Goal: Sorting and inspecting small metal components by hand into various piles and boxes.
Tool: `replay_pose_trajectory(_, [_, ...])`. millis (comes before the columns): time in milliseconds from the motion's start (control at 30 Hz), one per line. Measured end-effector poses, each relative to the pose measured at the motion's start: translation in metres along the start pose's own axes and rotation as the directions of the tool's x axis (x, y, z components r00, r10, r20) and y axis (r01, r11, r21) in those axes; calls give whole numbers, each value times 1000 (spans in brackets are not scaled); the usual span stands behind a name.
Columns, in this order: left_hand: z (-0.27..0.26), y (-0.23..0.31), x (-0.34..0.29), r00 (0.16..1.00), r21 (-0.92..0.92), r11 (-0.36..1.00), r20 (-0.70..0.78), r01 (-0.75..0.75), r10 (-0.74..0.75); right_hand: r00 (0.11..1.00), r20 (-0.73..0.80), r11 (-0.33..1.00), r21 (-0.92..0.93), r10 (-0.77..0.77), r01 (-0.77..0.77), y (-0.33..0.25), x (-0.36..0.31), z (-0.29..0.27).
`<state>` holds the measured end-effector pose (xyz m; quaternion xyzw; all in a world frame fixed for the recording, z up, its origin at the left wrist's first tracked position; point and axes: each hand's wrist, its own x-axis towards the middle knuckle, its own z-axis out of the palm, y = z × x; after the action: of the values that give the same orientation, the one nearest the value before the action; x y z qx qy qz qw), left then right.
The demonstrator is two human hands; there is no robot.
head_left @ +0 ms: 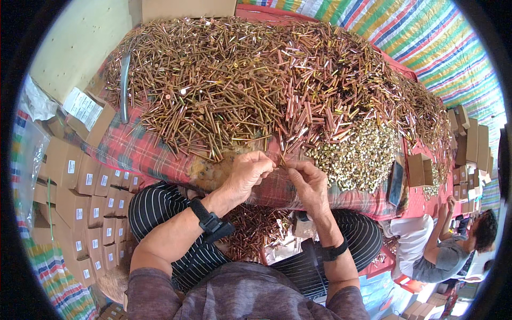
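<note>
I'm pinching a slim copper-coloured metal rod (282, 159) in my right hand (309, 184), my left hand (248, 173) pressing its fingers together, their hold unclear, near the red plaid-covered bench's (152, 152) front edge

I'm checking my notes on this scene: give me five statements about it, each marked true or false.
1. The person's hands are spread wide apart. False: the bare left hand and bare right hand are close together.
2. Small, gold-coloured metal pieces are heaped right of the right hand. True.
3. The left wrist is bare. False: a black strap circles it.
4. Brown cardboard boxes with white labels stand stacked at left. True.
5. Long, slim, copper-coloured metal pieces are heaped beyond the hands. True.
</note>
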<state>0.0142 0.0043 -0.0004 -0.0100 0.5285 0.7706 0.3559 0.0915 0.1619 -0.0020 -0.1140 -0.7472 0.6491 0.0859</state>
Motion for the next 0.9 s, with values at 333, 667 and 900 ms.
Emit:
replay_pose_trajectory(333, [4,0,-1,998,-56,997,18,57,-56,996,36,996,12,-84,84,-10,-8,11])
replay_pose_trajectory(667, [4,-4,-4,994,101,994,105,-39,29,995,100,953,-302,28,3,-21,-7,6])
replay_pose_trajectory(900, [-1,0,-2,991,51,999,134,8,-14,988,45,943,-295,-147,153,-24,-9,10])
